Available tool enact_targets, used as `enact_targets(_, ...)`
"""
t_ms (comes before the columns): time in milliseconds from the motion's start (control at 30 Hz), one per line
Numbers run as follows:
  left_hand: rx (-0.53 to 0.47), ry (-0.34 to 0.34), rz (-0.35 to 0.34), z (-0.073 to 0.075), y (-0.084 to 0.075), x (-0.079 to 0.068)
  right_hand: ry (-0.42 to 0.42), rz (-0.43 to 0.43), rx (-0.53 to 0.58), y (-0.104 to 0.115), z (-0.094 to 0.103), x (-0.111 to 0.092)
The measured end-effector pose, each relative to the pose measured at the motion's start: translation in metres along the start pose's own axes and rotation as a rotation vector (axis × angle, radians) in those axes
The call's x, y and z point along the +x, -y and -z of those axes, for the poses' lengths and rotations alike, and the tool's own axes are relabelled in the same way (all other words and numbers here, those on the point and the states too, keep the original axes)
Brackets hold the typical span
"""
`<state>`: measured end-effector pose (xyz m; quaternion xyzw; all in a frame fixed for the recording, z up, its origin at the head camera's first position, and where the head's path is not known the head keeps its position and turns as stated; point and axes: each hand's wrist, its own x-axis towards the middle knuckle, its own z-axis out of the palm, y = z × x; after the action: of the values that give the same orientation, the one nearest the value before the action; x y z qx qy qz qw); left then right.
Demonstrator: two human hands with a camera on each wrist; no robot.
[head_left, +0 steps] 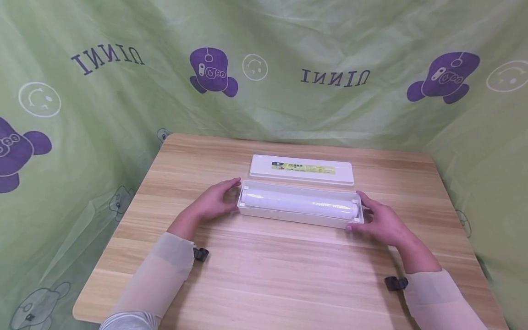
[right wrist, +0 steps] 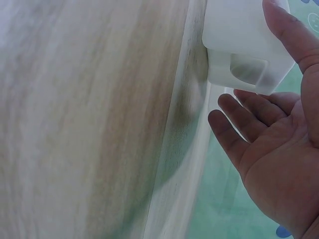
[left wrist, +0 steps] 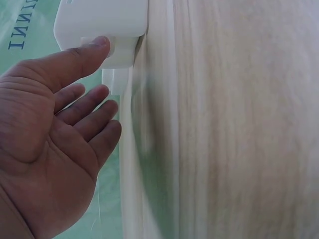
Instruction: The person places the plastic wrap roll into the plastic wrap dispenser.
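on one wood-grained table (head_left: 280, 270) are two hands: the left hand (head_left: 212, 201) is loosely spread, thumb at the left end of one box (head_left: 288, 217); the right hand (head_left: 383, 223) is spread too, thumb at the near right corner. the box is white, uncovered, between them, holding one glossy pale roll (head_left: 299, 203); both long axes run left to right, right ends slightly nearer. just beyond lies one white lid (head_left: 301, 177), roughly parallel. farthest hangs one green curtain (head_left: 264, 114).
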<state>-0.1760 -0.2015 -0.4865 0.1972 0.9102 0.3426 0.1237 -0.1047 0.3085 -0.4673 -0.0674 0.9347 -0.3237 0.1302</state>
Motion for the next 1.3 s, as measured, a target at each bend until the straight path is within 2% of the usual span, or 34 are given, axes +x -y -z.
enact_targets(667,-0.013,-0.019,0.033,0.003,0.0,0.009,-0.008,0.0,0.008,0.002,-0.001,-0.001)
enact_targets(1300,-0.021,-0.07,0.021,0.004,0.001,0.019,-0.011,0.005,0.026,0.002,0.0,-0.001)
